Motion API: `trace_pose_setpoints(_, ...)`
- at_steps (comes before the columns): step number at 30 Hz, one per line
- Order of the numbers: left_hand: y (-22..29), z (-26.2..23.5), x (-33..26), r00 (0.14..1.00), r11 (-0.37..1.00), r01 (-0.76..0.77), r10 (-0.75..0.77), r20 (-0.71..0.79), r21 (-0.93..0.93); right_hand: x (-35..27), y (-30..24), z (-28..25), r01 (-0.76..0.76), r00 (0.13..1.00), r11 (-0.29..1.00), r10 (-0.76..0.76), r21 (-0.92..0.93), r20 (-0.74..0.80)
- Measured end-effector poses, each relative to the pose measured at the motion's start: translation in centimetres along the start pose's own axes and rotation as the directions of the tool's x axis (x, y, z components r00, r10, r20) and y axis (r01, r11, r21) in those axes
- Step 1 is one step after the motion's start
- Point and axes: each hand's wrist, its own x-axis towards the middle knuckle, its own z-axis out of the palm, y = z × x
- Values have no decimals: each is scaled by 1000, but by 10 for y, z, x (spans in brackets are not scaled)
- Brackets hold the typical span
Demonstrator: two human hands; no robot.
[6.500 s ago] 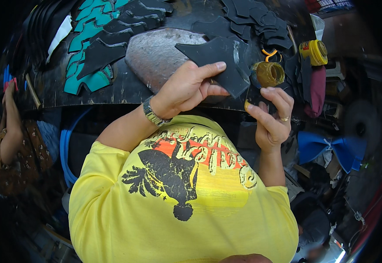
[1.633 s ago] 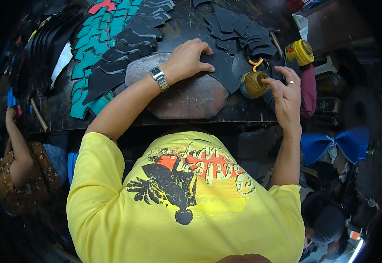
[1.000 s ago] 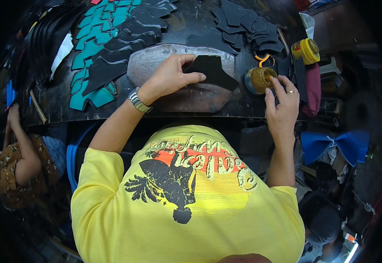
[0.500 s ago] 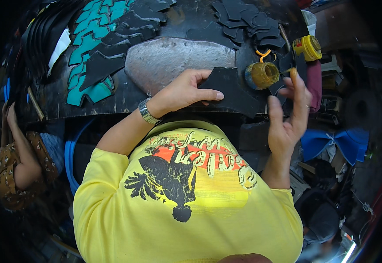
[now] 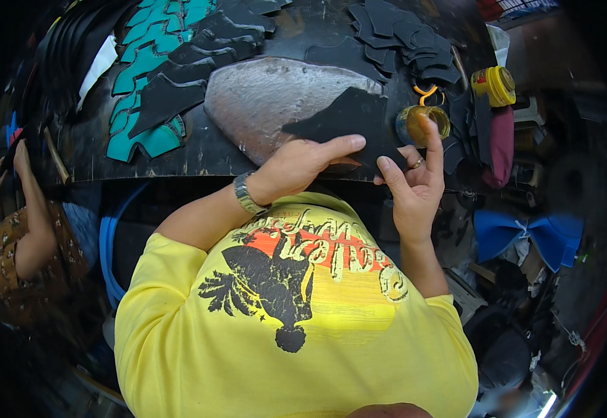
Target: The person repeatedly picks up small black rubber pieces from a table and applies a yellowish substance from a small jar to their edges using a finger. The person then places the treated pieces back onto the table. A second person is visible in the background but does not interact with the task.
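Observation:
My left hand [image 5: 302, 164] grips a flat black cut piece [image 5: 356, 115], thumb on top, over the table's near edge. My right hand [image 5: 418, 191] is at that piece's right corner, its thumb and curled fingers closed on it. The right index finger sticks up, its tip coated with brownish-yellow paste. Just behind that finger stands an uncapped glass jar [image 5: 406, 127] smeared with the same amber paste. The finger partly covers the jar's mouth. A smooth grey-brown slab [image 5: 248, 104] lies beyond my left hand, partly under the black piece.
Overlapping rows of teal pieces [image 5: 133, 115] and black pieces [image 5: 168, 104] lie at left. More black pieces [image 5: 415, 45] are heaped at far right, near orange-handled scissors [image 5: 427, 93] and a yellow tub [image 5: 493, 86]. Another person's arm [image 5: 35, 216] shows at far left.
My right hand has moved left from beside the jar to the black piece's corner. My left hand has turned and shifted the piece slightly, so its point now reaches over the slab.

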Motion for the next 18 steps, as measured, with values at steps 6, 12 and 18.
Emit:
trace_pose_setpoints(6,13,14,-6,995,994,-89,86,-50,-60,16,3,-18,279,957,933,-289,-226,-14)
trace_pose_setpoints(12,16,15,-11,996,996,-86,86,-15,35,28,9,-19,391,920,795,-346,-463,183)
trace_pose_setpoints(18,13,10,-8,987,987,-157,159,38,-32,28,13,-13,388,922,754,-323,-530,215)
